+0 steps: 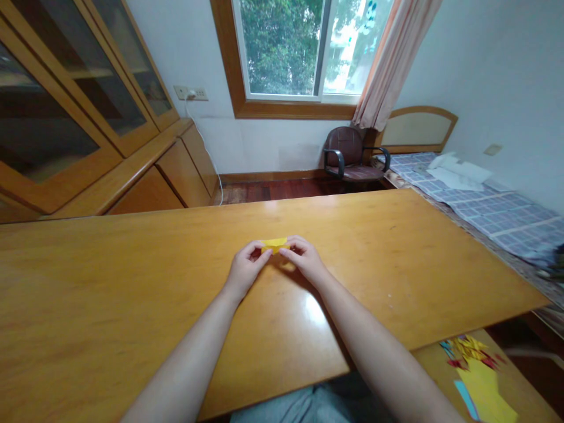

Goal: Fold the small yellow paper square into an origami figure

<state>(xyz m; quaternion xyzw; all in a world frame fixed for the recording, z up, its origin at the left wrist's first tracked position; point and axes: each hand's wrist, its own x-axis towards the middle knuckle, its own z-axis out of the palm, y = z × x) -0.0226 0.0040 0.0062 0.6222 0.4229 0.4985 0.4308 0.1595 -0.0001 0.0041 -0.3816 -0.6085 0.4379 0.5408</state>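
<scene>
A small piece of folded yellow paper (275, 242) is held between my two hands, just above the wooden table (132, 305). My left hand (247, 264) grips its left end, the thumb on the near side and the fingers behind. At the right end, my right hand (305, 258) pinches it in the same way. A crease or fold line runs across the paper's middle. The fingertips behind the paper are partly hidden.
Yellow sheets (482, 388) and small coloured folded pieces (471, 348) lie on a lower surface at the right. Beyond the table stand a brown armchair (348, 153) and a bed (493, 217). A glass-door cabinet (145, 176) lines the left wall.
</scene>
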